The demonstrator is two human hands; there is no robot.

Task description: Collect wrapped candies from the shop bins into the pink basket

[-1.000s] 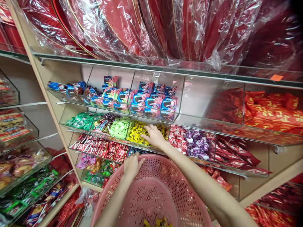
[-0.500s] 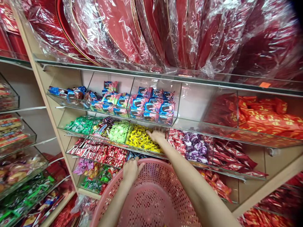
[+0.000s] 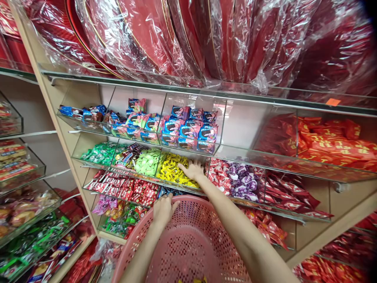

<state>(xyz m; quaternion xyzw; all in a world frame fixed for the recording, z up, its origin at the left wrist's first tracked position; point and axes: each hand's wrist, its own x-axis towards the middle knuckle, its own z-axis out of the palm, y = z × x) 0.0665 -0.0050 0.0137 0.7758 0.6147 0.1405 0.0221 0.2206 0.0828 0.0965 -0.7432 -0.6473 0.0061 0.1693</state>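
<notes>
My left hand [image 3: 163,211] is closed over the far left rim of a pink perforated plastic basket [image 3: 191,232], thumb on the inside. My right hand [image 3: 193,170] reaches over the basket into a clear shelf bin of yellow-wrapped candies [image 3: 173,168]. Its thumb and fingers are spread, palm down on the candies at the right side of that bin; the fingertips are partly out of sight. At the bottom edge of the view, a few yellow-wrapped candies [image 3: 196,280] lie in the basket.
Light green candies [image 3: 147,163] lie left of the yellow ones, red-and-white [image 3: 218,175] and purple-wrapped candies [image 3: 243,181] to the right. A glass-fronted shelf above holds blue-and-pink cookie packs [image 3: 188,131] and orange-red packets [image 3: 332,137]. Large plastic-wrapped red items [image 3: 200,39] stand on top.
My right hand has shifted slightly left over the yellow candies. My left hand keeps its hold on the rim. More of the basket's inside shows at the bottom, with yellow candies clearer there.
</notes>
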